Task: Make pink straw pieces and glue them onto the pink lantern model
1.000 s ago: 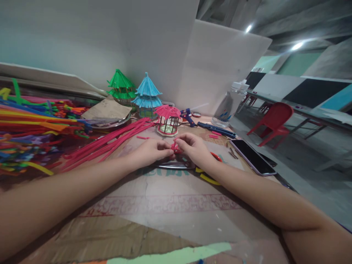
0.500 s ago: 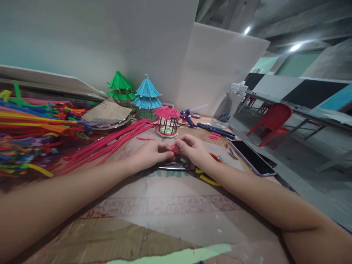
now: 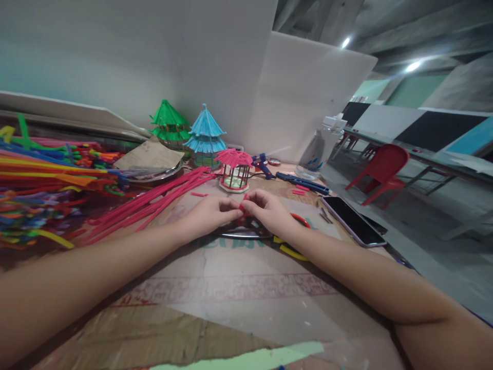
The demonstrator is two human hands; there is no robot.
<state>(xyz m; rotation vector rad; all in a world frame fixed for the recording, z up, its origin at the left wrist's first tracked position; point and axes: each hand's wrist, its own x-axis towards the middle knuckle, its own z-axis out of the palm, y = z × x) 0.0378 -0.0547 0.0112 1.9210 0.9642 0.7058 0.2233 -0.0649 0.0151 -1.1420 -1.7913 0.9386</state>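
Note:
My left hand (image 3: 212,213) and my right hand (image 3: 265,208) meet at the middle of the table, fingertips pinched on a small red pipe cleaner piece (image 3: 242,206), partly hidden by the fingers. Under them lies a shiny metal tray (image 3: 246,236), mostly covered. Just beyond stands a small pavilion model (image 3: 234,169) with a pink-red roof, thin brown posts and a pale base. Beside my left hand is a short pink-red piece (image 3: 199,195). An orange-red scissor handle (image 3: 300,221) shows next to my right wrist.
Long pink-red pipe cleaners (image 3: 154,203) and a multicoloured heap (image 3: 54,180) fill the left. Blue (image 3: 205,133) and green (image 3: 169,121) pavilion models stand behind. A glue gun (image 3: 262,165), a blue cutter (image 3: 302,182), a bottle (image 3: 318,149) and a phone (image 3: 352,221) lie rightward.
My fingers have shifted slightly around the small red piece, and its end now points up between them. One of the short pieces near my left hand is now covered by it.

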